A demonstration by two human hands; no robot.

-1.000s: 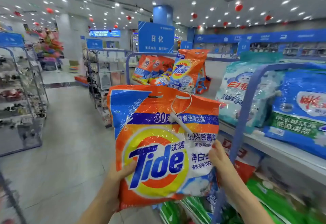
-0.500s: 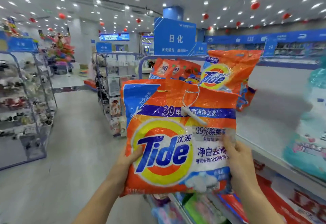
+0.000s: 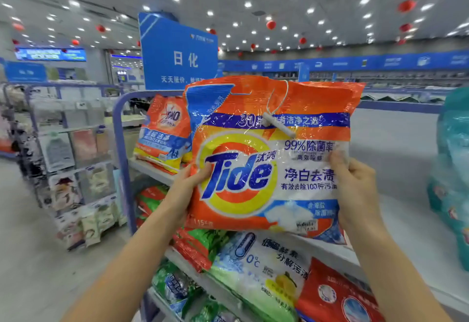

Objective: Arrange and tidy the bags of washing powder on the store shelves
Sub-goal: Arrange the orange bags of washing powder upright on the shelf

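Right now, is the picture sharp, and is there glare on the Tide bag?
Head view, centre: the Tide bag is sharp and readable, with small white glints on its wrinkled film. Head view, edges: the left racks and the teal bags at right are smeared by blur.

One wide-angle view is taken from head height, faced forward along the shelf (image 3: 396, 169), the bag (image 3: 266, 159) seen close.
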